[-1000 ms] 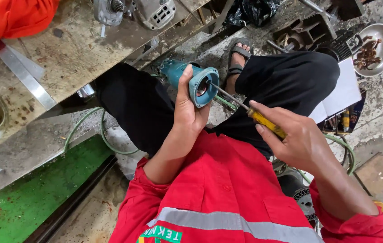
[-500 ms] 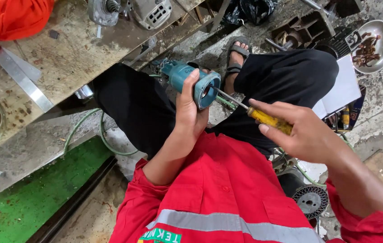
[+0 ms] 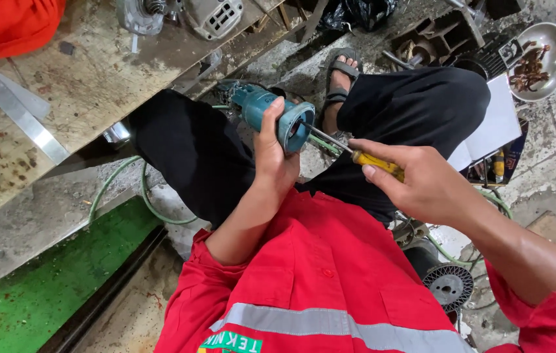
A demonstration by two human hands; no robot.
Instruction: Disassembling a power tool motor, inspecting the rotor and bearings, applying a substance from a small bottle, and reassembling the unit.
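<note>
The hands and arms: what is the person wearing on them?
Both hands, left hand and right hand, are bare, with no gloves. The forearms are bare too. Red sleeves are pushed up near the elbows. They belong to a red work shirt with a grey reflective stripe.

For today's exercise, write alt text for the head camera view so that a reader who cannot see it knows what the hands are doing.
Seen from above, a seated person in a red work shirt grips a teal motor housing in the left hand, while the right hand holds a yellow-handled screwdriver with its tip in the housing's open end. A worn workbench stands to the left.
</note>
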